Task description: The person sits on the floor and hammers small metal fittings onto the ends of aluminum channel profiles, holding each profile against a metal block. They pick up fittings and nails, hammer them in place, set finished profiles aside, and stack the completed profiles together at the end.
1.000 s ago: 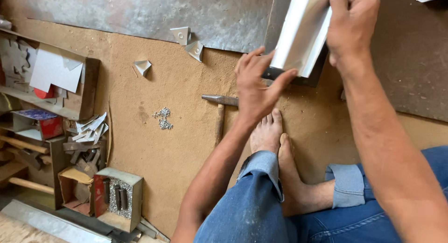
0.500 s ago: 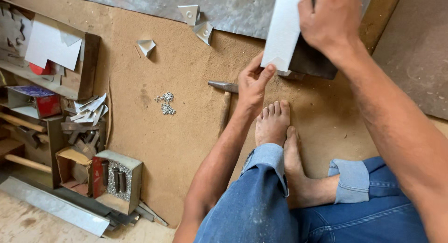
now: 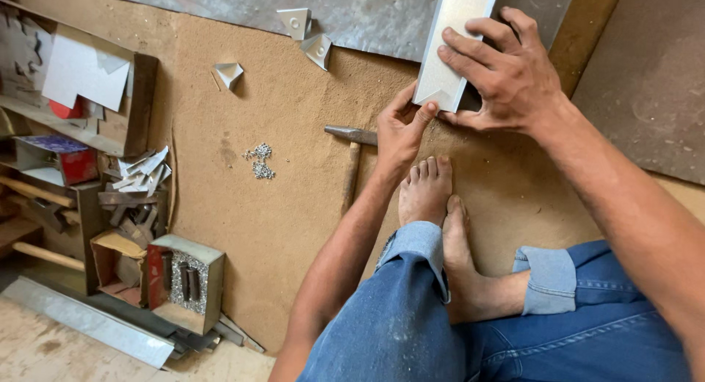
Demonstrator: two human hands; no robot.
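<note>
Both hands grasp the metal channel [image 3: 452, 48]: right hand [image 3: 507, 74] clenched over it, left hand [image 3: 400, 125] pinching its near end. Its long axis runs near-to-far, now lowered onto the board [image 3: 294, 132].

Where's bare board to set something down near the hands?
Free: board between the rivet pile and hammer, and below the pile toward the open box. Crowded: left side, scrap pieces and boxes; top, where left hand and right hand hold the metal strip.
</note>
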